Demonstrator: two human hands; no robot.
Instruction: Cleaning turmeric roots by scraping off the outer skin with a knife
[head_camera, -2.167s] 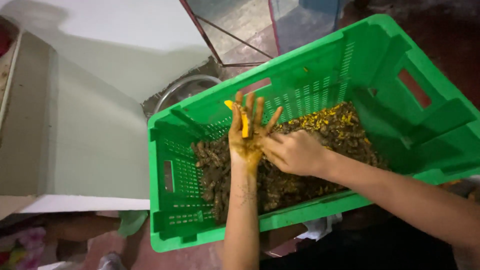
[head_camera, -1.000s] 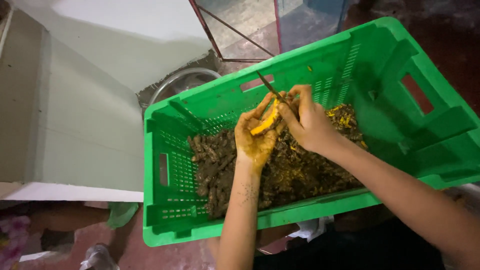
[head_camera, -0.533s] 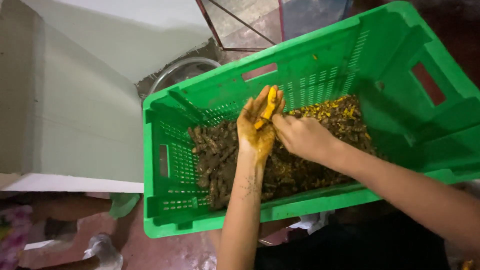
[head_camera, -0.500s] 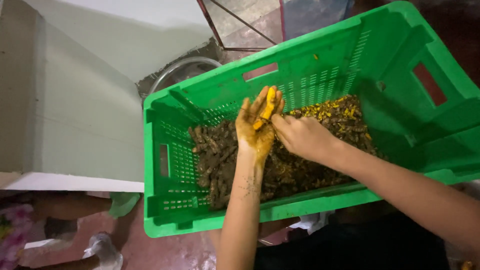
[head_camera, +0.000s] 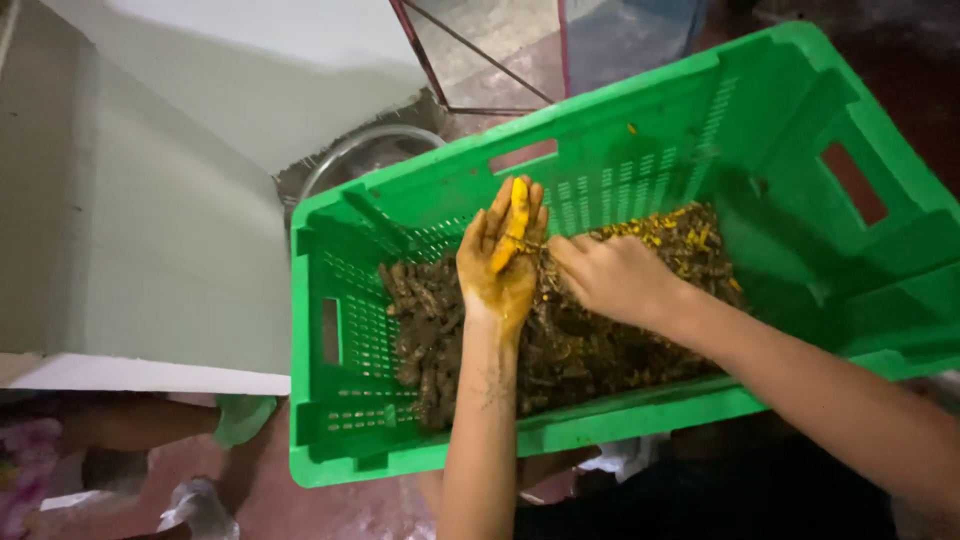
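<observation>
My left hand (head_camera: 497, 275), stained yellow, is raised palm-up over a green plastic crate (head_camera: 620, 150). A peeled yellow root piece (head_camera: 517, 212) lies along its fingers, held against them. My right hand (head_camera: 612, 277) is closed just to the right of it. It grips a thin blade (head_camera: 530, 241) whose tip rests across the root piece. Below both hands the crate holds a pile of brown unpeeled roots (head_camera: 425, 325). Yellow peelings (head_camera: 690, 228) lie on the right side of the pile.
A metal bowl rim (head_camera: 365, 152) shows behind the crate's far left corner. A pale slab (head_camera: 150, 250) fills the left side. A thin red metal frame (head_camera: 450, 60) stands beyond the crate. A crumpled white bag (head_camera: 190, 505) lies on the reddish floor at bottom left.
Both hands rose with the blade tip sticking up a second ago, then came back down over the pile. The root piece now lies straighter along my left fingers.
</observation>
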